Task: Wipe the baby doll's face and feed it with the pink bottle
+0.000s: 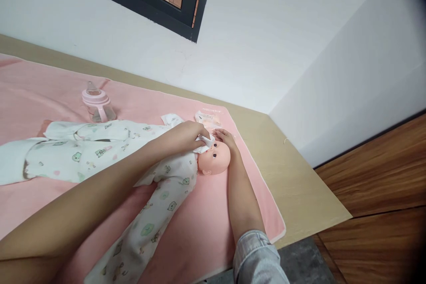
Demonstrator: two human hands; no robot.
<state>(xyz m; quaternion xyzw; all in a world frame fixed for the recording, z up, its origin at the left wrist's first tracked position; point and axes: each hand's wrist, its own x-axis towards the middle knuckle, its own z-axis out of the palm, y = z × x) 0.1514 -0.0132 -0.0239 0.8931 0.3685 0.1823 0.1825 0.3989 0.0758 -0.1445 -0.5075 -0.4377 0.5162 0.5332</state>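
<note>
A bald baby doll (219,160) lies on its back, its head toward the right, dressed in a white outfit printed with small bears. My left hand (194,136) pinches a folded white tissue (205,144) against the doll's mouth and cheek. Round the top and far side of the doll's head curves my right hand (226,138), fingers bent against it and wrist along the crown. Part of the lower face is covered by the tissue. My left forearm crosses over the doll's body and hides some of it.
A pink mat (206,222) covers much of the wooden tabletop (293,186). A baby bottle (97,103) with a pink collar and handle stands behind the doll's legs. Beyond its head lies a clear printed packet (209,119). A white wall and a dark-framed window (189,22) border the table.
</note>
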